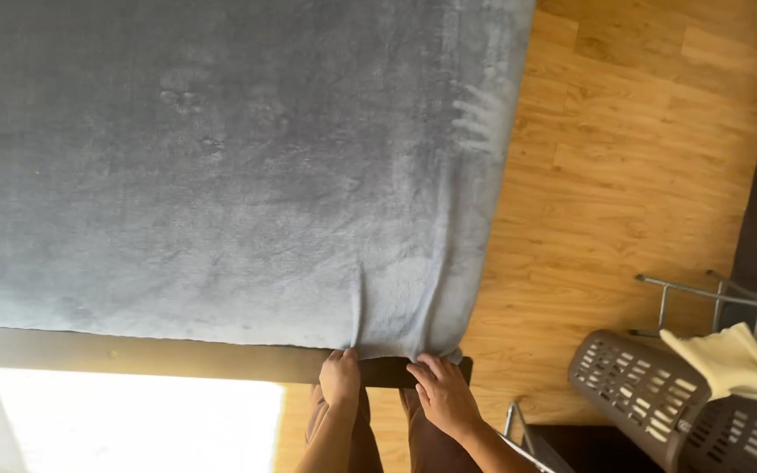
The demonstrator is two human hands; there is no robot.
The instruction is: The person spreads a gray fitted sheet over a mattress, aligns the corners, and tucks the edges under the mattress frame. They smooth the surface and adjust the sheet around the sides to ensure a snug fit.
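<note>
Two bare hands, near centre: left hand [340,377] curled shut, pinching the near hem of a grey plush fleece blanket [221,166]; right hand [444,396] loosely open, fingers spread flat on the dark bed-frame edge [133,355] touching the blanket's near right corner. Blanket: spread flat over the bed, filling the left and far scene. Right: wooden plank floor [624,158]; grey slotted plastic laundry basket [659,403] holding a cream cloth [729,361].

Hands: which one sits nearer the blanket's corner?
The right hand, fingers on the grey blanket edge just beside the corner by the wood floor. The left hand grips the edge farther in.
</note>
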